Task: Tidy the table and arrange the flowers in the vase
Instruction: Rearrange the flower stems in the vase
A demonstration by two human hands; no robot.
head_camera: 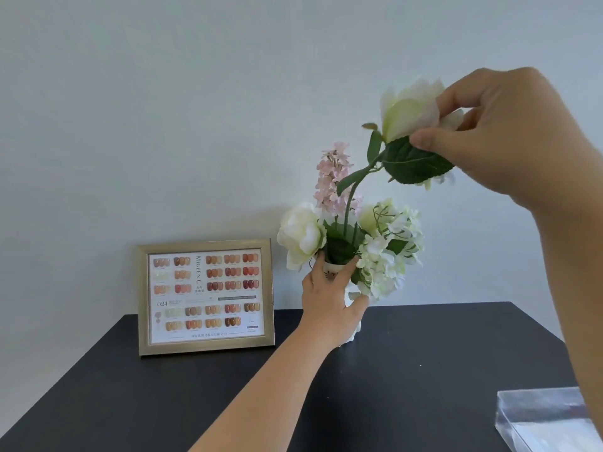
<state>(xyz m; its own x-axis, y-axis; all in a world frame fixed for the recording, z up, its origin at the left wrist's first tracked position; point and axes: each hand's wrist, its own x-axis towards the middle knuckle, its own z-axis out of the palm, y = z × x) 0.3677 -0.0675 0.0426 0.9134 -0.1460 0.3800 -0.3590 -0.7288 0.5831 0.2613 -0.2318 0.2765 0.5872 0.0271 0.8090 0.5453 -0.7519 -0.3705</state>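
Note:
A small white vase [354, 327] stands on the black table [163, 386], mostly hidden by my left hand [329, 298], which grips it around the neck. It holds a white peony [300, 236], a pink blossom sprig [334, 177] and a white hydrangea cluster [391, 249]. Up at the right, my right hand [499, 138] pinches the head of a tall white flower [408, 109] and its green leaf [414, 164]. That flower's stem [350, 203] curves down into the vase.
A gold picture frame [205, 295] with a nail colour chart stands left of the vase against the pale wall. A clear plastic box [548, 419] lies at the table's front right corner.

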